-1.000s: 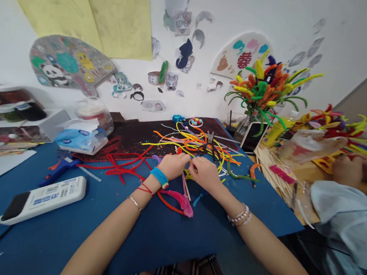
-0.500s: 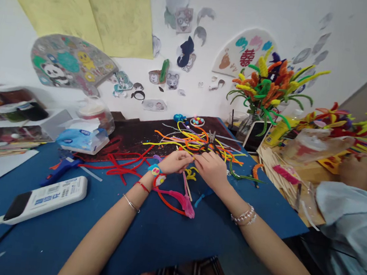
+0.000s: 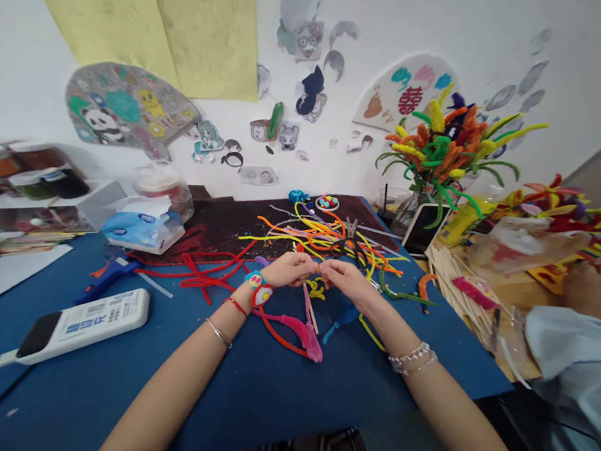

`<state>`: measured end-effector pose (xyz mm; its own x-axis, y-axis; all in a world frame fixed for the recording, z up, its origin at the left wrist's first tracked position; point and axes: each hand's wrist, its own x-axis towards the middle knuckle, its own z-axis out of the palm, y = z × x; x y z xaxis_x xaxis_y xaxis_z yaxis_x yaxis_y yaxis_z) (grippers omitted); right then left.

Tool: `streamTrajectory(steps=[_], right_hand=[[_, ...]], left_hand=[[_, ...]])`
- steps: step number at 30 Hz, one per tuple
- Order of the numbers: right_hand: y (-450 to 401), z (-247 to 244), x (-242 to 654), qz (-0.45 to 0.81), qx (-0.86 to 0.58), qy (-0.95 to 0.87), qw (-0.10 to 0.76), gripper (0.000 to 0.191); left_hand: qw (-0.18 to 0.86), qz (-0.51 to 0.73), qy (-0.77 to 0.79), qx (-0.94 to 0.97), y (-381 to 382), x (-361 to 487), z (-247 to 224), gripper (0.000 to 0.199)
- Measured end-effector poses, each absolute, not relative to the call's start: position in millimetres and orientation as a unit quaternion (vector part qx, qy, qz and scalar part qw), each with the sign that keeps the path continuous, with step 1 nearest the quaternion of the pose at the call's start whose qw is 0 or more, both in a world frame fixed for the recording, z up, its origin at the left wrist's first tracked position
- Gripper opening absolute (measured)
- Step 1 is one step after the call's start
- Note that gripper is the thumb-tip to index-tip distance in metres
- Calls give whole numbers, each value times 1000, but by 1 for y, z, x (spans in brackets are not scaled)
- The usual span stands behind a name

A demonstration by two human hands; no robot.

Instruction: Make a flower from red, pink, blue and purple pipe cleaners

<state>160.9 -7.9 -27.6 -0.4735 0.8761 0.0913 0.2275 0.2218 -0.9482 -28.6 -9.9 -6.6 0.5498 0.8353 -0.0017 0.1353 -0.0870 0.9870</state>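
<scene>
While the two forearms reach in over the blue worktop [image 3: 259, 402], the left hand [image 3: 290, 269] and the right hand [image 3: 348, 282] meet in front of the heap of coloured fuzzy stems [image 3: 326, 239]. The left hand's fingers are drawn together at the tips, and so are the right hand's, the two sets of fingertips touching or nearly so; whatever may be pinched between them is too small for me to make out. Just beside them, on the near side, the yellow curl [image 3: 316, 289] lies on the worktop, with the pink bundle [image 3: 309, 339] closer to the person and the blue piece [image 3: 342, 319] near the right wrist. Red stems [image 3: 208, 273] sprawl to the left of the left hand, and a tool with black handles [image 3: 352, 235] rests on the coloured heap. Beyond that sits a small dish of beads [image 3: 328, 202]. Farther left I see the blue glue gun [image 3: 107, 281], the long white device [image 3: 86, 325] with its cable, and the tissue pack [image 3: 142, 228]. Over to the right, a bright bunch of fuzzy flowers [image 3: 445, 141] stands behind a phone [image 3: 424, 229] propped up at a tilt, and thin wooden sticks [image 3: 449, 279] lie between it and another person's hand [image 3: 591, 291].
</scene>
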Motion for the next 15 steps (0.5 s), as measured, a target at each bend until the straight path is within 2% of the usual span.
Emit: streamTrajectory(steps=[7, 15], right_hand=[[-13, -29, 157, 607, -350, -636, 323, 23], [-16, -26, 158, 675, -315, -570, 346, 21]], left_hand=[[614, 251, 306, 683, -18, -38, 11, 40], [619, 296, 291, 668, -15, -43, 7, 36]])
